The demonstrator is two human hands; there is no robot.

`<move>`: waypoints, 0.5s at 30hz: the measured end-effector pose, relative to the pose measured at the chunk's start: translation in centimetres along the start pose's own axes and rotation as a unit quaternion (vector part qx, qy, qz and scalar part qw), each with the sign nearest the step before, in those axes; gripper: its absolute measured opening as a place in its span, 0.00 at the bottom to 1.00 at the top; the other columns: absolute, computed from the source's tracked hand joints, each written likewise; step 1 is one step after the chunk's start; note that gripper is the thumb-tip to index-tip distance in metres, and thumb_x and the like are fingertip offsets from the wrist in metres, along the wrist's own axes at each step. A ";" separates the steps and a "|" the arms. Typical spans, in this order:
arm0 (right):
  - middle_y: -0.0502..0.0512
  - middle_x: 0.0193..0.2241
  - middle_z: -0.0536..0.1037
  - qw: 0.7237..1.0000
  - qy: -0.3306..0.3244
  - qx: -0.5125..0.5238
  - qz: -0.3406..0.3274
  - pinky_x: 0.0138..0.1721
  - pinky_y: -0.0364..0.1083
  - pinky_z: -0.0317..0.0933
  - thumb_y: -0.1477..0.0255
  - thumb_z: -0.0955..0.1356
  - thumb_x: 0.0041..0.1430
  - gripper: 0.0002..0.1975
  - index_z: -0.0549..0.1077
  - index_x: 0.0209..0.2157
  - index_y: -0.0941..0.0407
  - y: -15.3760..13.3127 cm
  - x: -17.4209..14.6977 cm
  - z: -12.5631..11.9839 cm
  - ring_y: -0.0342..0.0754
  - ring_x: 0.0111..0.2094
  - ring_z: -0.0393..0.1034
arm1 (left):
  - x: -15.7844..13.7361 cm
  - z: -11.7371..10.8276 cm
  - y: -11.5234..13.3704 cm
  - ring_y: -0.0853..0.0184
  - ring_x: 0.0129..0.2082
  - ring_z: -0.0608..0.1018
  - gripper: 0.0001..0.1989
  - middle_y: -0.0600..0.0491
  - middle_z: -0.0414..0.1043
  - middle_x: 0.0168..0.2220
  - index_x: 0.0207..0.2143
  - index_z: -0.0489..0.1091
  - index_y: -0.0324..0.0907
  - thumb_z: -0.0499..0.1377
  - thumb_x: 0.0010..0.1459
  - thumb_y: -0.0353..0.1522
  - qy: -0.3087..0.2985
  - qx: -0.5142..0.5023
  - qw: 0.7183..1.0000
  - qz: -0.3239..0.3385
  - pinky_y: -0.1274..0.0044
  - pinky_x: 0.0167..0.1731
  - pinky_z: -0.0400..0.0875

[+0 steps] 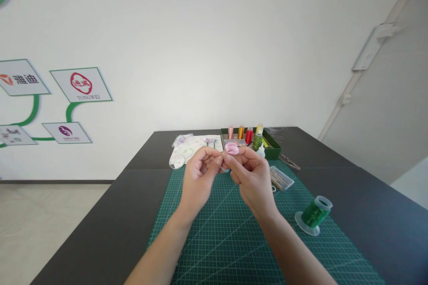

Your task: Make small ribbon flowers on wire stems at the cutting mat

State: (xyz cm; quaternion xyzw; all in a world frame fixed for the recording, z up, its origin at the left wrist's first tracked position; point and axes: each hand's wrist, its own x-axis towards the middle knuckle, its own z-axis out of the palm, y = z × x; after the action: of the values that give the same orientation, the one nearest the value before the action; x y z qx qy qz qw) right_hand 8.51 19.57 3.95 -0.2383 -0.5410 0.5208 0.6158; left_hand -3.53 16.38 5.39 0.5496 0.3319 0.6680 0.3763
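My left hand point(199, 182) and my right hand point(252, 182) meet above the green cutting mat point(220, 240), thumb and forefinger of each pinched together. What lies between the fingertips is too small to make out. Just behind the right fingers shows a round pink thing point(232, 148), ring-like or cup-like; whether it touches the hand I cannot tell. To the right of my right wrist, a spool of green thread point(314, 213) stands on the mat. Closer to that hand lies a clear plastic case point(281, 178) with thin sticks beside it.
At the back, a dark green box point(273, 152) holds several thread spools, and a white-tipped bottle point(261, 151) stands before it. Left of it, a white cloth point(195, 144) bears small flower-like pieces. Tweezers point(290, 162) lie on the black table point(140, 187) at right.
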 end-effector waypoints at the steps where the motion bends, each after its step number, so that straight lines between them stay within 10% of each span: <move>1: 0.44 0.18 0.66 1.000 0.005 0.000 -0.004 0.17 0.41 0.40 0.62 0.75 0.56 0.13 0.73 0.30 0.55 0.1 0.1 -0.1 0.36 0.16 0.45 | 0.0 0.0 0.0 0.70 0.29 0.76 0.07 0.54 0.75 0.28 0.33 0.74 0.40 0.65 0.60 0.35 0.000 0.007 1.000 0.003 0.80 0.32 0.72; 15: 0.42 0.14 0.60 0.991 0.107 -0.041 -0.070 0.15 0.41 0.35 0.66 0.78 0.48 0.11 0.78 0.29 0.57 -4.8 3.2 -7.9 0.35 0.15 0.43 | 1.2 0.6 -3.6 0.66 0.34 0.77 0.09 0.50 0.77 0.37 0.40 0.77 0.42 0.59 0.65 0.37 -0.045 0.218 0.974 0.041 0.76 0.35 0.69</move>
State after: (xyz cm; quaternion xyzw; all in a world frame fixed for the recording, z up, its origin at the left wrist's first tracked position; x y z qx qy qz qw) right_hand 17.15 22.92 7.07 -0.2791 -0.5084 0.4256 0.6946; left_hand -2.61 19.20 2.96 0.6611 0.4293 0.5691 0.2340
